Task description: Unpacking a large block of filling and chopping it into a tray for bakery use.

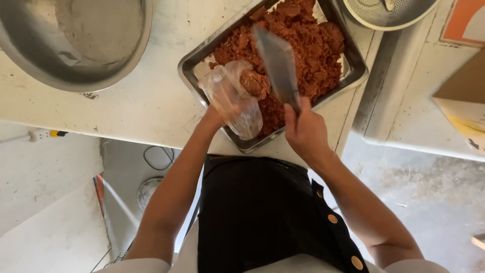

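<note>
A rectangular steel tray (pixel 194 59) full of reddish-brown minced food (pixel 303 45) lies on the pale counter. My left hand (pixel 214 117) holds a clear plastic bag (pixel 235 103) open over the tray's near corner, with a lump of the food inside its mouth. My right hand (pixel 303 129) grips the handle of a flat metal scoop (pixel 277 63), whose blade reaches over the food beside the bag's opening.
A large steel bowl (pixel 76 43) sits at the far left of the counter (pixel 136 106). A perforated metal basin (pixel 389 12) stands beyond the tray at the right. A cardboard box (pixel 462 96) is at the right edge. Below are my dark apron and the concrete floor.
</note>
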